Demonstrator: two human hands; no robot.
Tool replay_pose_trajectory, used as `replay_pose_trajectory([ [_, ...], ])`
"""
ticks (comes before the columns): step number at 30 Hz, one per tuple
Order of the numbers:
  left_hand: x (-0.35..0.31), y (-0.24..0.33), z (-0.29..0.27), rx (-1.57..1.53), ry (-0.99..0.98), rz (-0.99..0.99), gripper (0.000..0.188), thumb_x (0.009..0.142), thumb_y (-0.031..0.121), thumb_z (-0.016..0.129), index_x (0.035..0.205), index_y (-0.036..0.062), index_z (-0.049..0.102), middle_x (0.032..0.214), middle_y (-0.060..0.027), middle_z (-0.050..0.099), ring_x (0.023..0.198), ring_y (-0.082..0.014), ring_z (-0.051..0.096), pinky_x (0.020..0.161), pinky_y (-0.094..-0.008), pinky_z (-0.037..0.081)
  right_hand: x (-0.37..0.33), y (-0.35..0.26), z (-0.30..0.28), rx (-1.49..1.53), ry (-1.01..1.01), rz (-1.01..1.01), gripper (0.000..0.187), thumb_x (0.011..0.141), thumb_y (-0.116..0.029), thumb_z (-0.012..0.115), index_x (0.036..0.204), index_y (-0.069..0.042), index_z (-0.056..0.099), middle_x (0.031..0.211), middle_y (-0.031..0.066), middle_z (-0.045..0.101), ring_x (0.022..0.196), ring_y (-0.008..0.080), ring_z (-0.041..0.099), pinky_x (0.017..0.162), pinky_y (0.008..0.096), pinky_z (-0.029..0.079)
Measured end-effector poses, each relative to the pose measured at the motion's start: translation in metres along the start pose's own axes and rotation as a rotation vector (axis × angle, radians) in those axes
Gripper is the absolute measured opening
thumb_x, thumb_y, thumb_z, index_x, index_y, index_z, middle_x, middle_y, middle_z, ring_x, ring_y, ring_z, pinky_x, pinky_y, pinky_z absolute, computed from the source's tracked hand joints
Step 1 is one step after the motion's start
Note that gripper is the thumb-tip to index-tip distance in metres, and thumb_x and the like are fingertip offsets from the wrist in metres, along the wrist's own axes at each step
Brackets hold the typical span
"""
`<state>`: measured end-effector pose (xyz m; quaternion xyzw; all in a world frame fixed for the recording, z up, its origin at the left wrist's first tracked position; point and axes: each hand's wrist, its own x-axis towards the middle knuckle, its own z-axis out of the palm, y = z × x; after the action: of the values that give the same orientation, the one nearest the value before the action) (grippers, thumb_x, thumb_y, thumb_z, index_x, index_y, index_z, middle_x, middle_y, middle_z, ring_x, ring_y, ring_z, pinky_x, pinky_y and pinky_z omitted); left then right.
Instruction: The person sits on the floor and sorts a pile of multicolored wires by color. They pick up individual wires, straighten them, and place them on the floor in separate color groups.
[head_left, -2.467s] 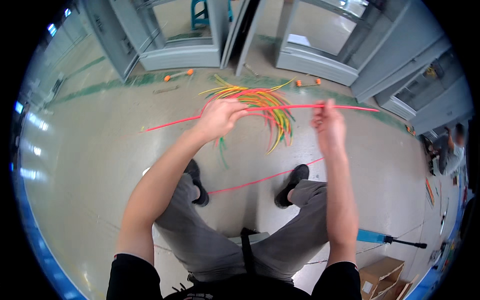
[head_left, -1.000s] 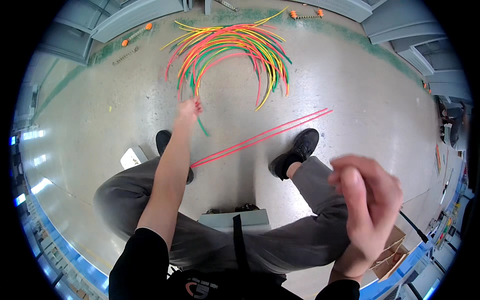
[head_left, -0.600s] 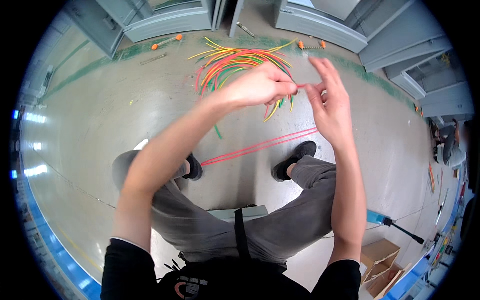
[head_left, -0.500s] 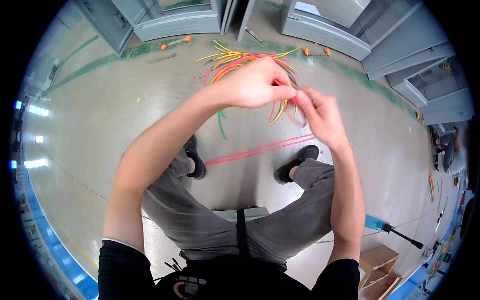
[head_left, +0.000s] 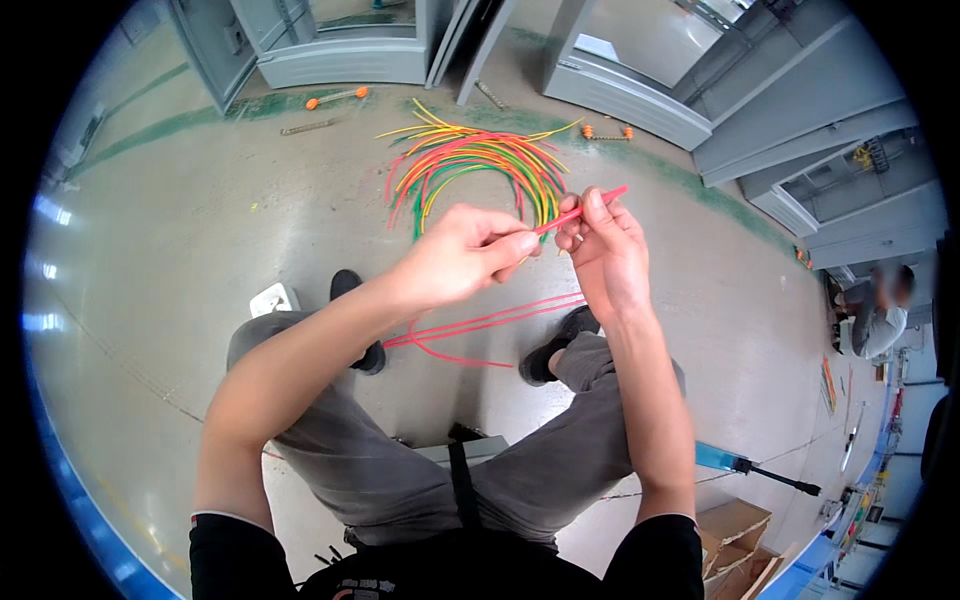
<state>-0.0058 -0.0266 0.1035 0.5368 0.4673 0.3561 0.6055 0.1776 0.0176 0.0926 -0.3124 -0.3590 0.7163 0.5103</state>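
Observation:
My left hand (head_left: 470,250) and my right hand (head_left: 606,250) are raised a short way apart, over the floor ahead of my feet. Between them stretches a red strand (head_left: 556,220), a wire or thin tube. The left thumb and fingers pinch it at one place. My right thumb and fingertips grip it farther along, and its end sticks out past them. Just beyond the hands, a curved bundle of red, yellow and green wires (head_left: 470,150) lies on the floor. Long red strands (head_left: 480,322) run along the floor between my feet, with one curved piece nearer me.
Grey cabinets (head_left: 345,62) line the far side. Springs with orange ends (head_left: 337,98) lie on the floor before them. A white object (head_left: 275,299) is by my left knee. At right are a seated person (head_left: 880,320), a blue tool (head_left: 722,458) and a brown box (head_left: 733,525).
My hands have moved apart and nearer to me, the left shifting left and down. The red strand now shows between them, and the wire bundle is less covered.

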Motion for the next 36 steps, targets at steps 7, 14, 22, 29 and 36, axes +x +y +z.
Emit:
replay_pose_trajectory([
  [7, 0.000, -0.006, -0.012, -0.047, 0.015, 0.224, 0.024, 0.092, 0.020, 0.059, 0.099, -0.0015, 0.066, 0.068, 0.0028, 0.055, 0.062, -0.0051, 0.046, 0.054, -0.0236, 0.037, 0.002, -0.020, -0.023, -0.087, -0.181, -0.121, 0.023, 0.093, -0.022, 0.057, 0.094, 0.001, 0.059, 0.078, 0.0050, 0.056, 0.066, 0.0113, 0.048, 0.059, 0.0272, 0.041],
  [14, 0.008, -0.006, -0.016, 0.361, 0.141, 0.123, 0.019, 0.091, 0.015, 0.058, 0.089, -0.0018, 0.065, 0.065, 0.0006, 0.054, 0.060, -0.0073, 0.043, 0.053, -0.0264, 0.037, -0.005, -0.005, -0.010, -0.809, 0.089, -0.358, 0.020, 0.094, -0.016, 0.056, 0.093, 0.004, 0.059, 0.080, 0.0066, 0.055, 0.065, 0.0117, 0.046, 0.059, 0.0278, 0.041],
  [22, -0.006, 0.012, -0.050, 0.113, -0.045, 0.142, 0.022, 0.090, 0.017, 0.060, 0.084, -0.0038, 0.065, 0.065, 0.0034, 0.051, 0.059, -0.0058, 0.042, 0.053, -0.0246, 0.036, 0.009, -0.044, -0.044, -0.028, 0.001, -0.252, 0.023, 0.096, -0.019, 0.052, 0.085, 0.000, 0.056, 0.073, 0.0043, 0.054, 0.063, 0.0116, 0.045, 0.057, 0.0270, 0.039],
  [29, 0.012, 0.003, -0.046, 0.699, 0.121, 0.182, 0.020, 0.088, 0.016, 0.063, 0.090, -0.0030, 0.067, 0.059, 0.0011, 0.052, 0.055, -0.0062, 0.042, 0.050, -0.0252, 0.037, -0.004, -0.032, -0.036, -0.663, 0.177, -0.523, 0.025, 0.094, -0.020, 0.056, 0.088, 0.004, 0.062, 0.070, 0.0060, 0.058, 0.062, 0.0110, 0.051, 0.056, 0.0234, 0.040],
  [36, 0.021, -0.002, -0.038, 0.466, 0.108, 0.314, 0.017, 0.087, 0.015, 0.061, 0.087, -0.0021, 0.066, 0.057, -0.0073, 0.052, 0.052, -0.0122, 0.043, 0.051, -0.0296, 0.038, 0.003, -0.027, -0.040, -0.189, 0.071, -0.179, 0.033, 0.098, -0.031, 0.048, 0.093, 0.000, 0.058, 0.073, 0.0023, 0.053, 0.063, 0.0111, 0.046, 0.057, 0.0262, 0.040],
])
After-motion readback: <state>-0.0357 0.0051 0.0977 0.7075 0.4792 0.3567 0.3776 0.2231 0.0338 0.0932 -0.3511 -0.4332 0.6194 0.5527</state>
